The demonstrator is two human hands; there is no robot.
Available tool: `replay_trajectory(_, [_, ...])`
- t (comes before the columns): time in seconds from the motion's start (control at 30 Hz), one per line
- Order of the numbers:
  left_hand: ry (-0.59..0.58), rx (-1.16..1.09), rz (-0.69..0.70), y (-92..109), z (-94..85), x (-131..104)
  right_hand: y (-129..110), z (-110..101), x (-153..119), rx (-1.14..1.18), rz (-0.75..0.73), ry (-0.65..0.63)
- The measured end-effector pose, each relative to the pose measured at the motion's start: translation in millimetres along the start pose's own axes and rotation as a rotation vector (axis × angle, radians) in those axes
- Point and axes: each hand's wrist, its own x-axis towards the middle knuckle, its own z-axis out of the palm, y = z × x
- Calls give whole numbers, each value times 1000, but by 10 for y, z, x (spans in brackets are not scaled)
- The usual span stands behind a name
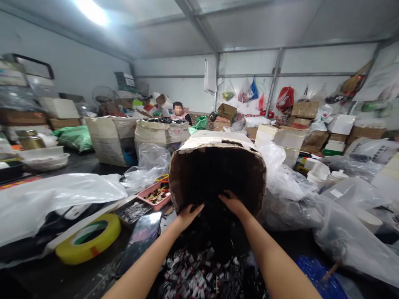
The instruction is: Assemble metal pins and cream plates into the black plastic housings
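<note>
A worn cardboard box (218, 143) lies tipped on its side, its dark mouth facing me. At the lower left of that mouth is my left hand (190, 214), fingers stretched toward the middle. My right hand (232, 202) reaches a little farther inside, its fingers apart and slightly bent. Both hands are over dark material whose kind I cannot make out, and neither visibly holds anything. Between my forearms spreads a pile of small white, dark red and black pieces (193, 270). The box's deep interior is too dark to see.
To the left are a yellow tape roll (109, 236), a phone (141, 236), a pink tray (156, 203) of small parts and plastic sheeting (84, 189). Clear plastic bags (289, 203) crowd the right. A blue object (318, 276) lies lower right. A person (183, 116) is behind another box (162, 132).
</note>
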Motion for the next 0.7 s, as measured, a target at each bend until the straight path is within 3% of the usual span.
replay_trajectory(0.13, [-13,41,42,-17,-45,-183,-67,66,-108,18,-12,-68])
replay_trajectory(0.43, [23,133,107,-115,41,-524,-156,214,-428,62,-212,-188])
replay_trajectory(0.7, [29,146,174,-78,-36,-787,-156,93,-581,129,-280,-177])
